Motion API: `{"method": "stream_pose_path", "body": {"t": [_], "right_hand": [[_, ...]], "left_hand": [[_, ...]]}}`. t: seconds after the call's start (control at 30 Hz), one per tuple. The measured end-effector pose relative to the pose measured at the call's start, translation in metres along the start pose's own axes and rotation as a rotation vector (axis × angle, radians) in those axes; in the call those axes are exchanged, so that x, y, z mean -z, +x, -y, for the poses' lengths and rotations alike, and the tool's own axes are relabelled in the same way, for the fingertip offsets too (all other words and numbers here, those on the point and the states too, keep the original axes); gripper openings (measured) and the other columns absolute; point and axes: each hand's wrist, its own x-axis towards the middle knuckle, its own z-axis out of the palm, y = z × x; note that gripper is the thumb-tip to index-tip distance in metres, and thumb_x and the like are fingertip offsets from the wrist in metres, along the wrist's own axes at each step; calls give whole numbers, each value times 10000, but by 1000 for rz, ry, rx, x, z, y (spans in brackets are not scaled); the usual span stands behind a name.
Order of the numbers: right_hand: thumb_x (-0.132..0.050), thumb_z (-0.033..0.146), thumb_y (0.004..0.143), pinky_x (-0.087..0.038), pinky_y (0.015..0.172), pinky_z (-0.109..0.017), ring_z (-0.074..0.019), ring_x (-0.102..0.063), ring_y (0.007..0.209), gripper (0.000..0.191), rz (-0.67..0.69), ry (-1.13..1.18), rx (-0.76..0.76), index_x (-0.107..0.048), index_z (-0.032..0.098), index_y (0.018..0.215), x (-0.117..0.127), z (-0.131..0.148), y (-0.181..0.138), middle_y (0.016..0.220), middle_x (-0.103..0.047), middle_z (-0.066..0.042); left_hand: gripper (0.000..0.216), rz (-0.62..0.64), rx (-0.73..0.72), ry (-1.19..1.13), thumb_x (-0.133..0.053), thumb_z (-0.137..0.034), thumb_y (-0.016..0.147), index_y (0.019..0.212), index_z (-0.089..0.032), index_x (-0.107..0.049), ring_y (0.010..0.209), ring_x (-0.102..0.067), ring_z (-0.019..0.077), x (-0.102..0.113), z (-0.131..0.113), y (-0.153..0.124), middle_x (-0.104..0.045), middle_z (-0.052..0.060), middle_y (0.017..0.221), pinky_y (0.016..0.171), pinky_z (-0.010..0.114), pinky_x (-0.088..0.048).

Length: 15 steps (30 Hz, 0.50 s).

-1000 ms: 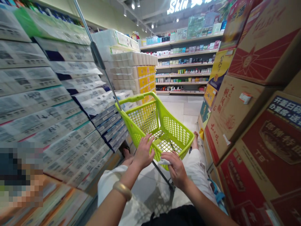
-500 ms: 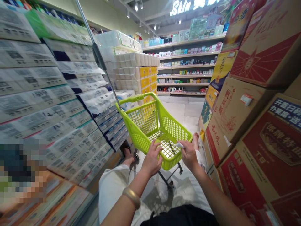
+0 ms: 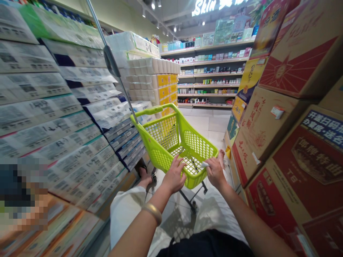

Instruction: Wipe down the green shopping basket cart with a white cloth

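Our left hand point(image 3: 175, 175), fingers loosely spread, is at the near rim of the green shopping cart point(image 3: 157, 152) before us; our right hand point(image 3: 214, 171) pinches a white tissue point(image 3: 205, 164) at its near right corner. Wiping seems underway; continuing calls for steady pressure.

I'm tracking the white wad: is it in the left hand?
No, the right hand holds the white wad at the rim of the green shopping cart.

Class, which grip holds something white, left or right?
The right grip: a small white piece sticks out of it near the green basket, while the left grip shows none.
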Motion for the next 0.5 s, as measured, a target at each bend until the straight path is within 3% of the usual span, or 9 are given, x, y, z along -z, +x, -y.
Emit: {"method": "stream_pose_path", "body": {"t": [0.3, 0.5], "right_hand": [[-400, 130, 792, -416, 849, -365, -199, -507, 762, 207, -46, -42, 26, -573, 221, 722, 0, -6, -1, 716, -563, -26], [-390, 119, 821, -347, 1011, -418, -201, -543, 877, 218, -97, -22, 28, -579, 229, 829, -16, 6, -10, 831, -605, -28]], "left_hand": [[403, 37, 2, 8, -512, -118, 733, 1131, -172, -555, 1448, -150, 284, -6, -4, 9, -458, 125, 1356, 1182, 521, -260], [372, 10, 70, 72, -473, -120, 756, 1114, -176, -557, 1455, -130, 267, -4, 7, 11, -475, 117, 1341, 1190, 506, -253]]}}
